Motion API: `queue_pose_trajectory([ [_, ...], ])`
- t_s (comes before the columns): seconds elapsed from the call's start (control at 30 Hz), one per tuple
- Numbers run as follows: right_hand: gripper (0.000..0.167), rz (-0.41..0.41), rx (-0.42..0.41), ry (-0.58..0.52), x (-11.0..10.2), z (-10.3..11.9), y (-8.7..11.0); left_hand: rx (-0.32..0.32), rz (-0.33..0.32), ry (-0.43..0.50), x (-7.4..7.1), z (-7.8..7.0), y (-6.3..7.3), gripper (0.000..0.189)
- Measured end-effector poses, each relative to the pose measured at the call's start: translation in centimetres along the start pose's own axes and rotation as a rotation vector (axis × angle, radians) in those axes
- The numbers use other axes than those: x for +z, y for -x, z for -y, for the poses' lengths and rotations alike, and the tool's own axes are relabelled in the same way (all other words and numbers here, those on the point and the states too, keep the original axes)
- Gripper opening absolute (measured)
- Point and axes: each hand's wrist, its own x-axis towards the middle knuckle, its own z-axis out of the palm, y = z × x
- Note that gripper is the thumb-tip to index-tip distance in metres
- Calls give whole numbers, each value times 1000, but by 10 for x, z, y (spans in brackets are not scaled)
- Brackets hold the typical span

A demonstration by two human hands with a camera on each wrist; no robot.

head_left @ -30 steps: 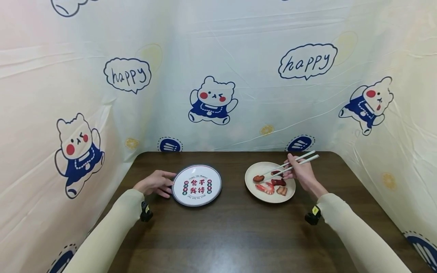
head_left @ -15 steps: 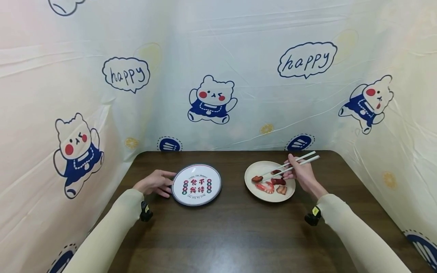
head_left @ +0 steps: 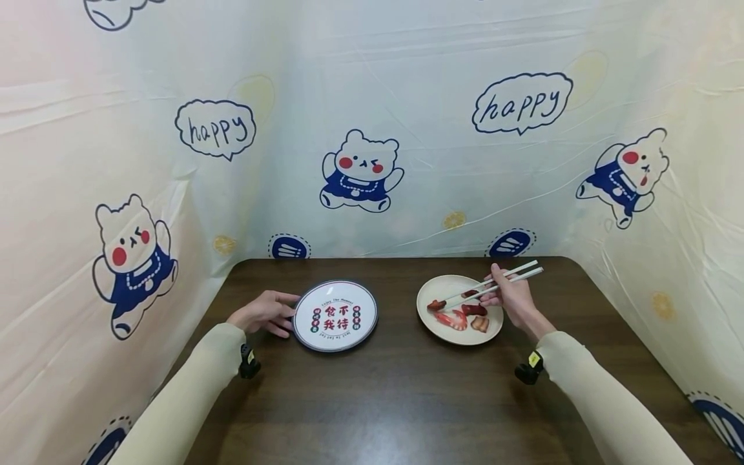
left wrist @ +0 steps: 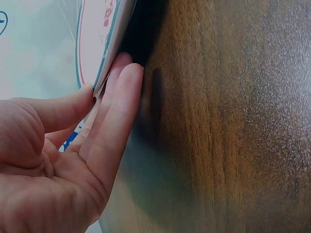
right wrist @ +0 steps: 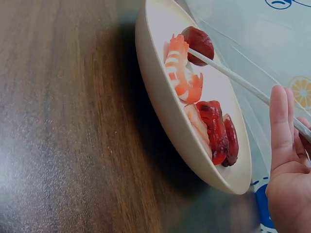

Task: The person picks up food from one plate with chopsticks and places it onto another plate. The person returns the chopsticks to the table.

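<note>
Left hand: the left hand [head_left: 266, 313] grasps the left rim of the white plate [head_left: 335, 316], thumb on the edge, fingers beneath.
Right hand: the right hand [head_left: 514, 298] grasps two chopsticks [head_left: 526, 276], which slope down to the left.
Chopstick tips: at the brown piece [head_left: 436, 305] on the left of the cream plate [head_left: 430, 324]; whether they pinch it cannot be told.
White plate: left half of the worktop [head_left: 372, 400], printed with red characters.
Cream plate: right half, well apart from the white plate.
Cream plate contents: shrimp [head_left: 452, 320] near the brown piece; dark red piece [head_left: 474, 310] to the shrimp's right; tan piece [head_left: 480, 324] at near right; second dark red piece at the far side, partly hidden.
Wrists: black device [head_left: 250, 363] on the left, another on the right.
Surround: printed cloth [head_left: 436, 97] at far, left and right.
</note>
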Motion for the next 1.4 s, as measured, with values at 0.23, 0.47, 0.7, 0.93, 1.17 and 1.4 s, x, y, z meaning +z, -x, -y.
queue_pose_trajectory([
  [0.23, 44, 28, 41, -45, -5, 5, -1, -1, -4, 0, 1, 0, 2, 57],
  [0.47, 39, 76, 77, -123, -14, 16, -6, 3, -5, -4, 1, -1, 3, 57],
  [0.7, 40, 108, 122, -177, -23, 27, -13, 4, -6, -12, 2, -1, 2, 58],
  [0.93, 40, 163, 146, -212, -30, 34, -20, 0, -10, -13, 1, -2, 3, 58],
  [1.17, 42, 174, 167, -231, -37, 35, -23, -8, -7, -6, 2, -1, 2, 57],
  [1.4, 45, 223, 159, -235, -40, 38, -27, -11, -11, -9, 1, -3, 2, 58],
])
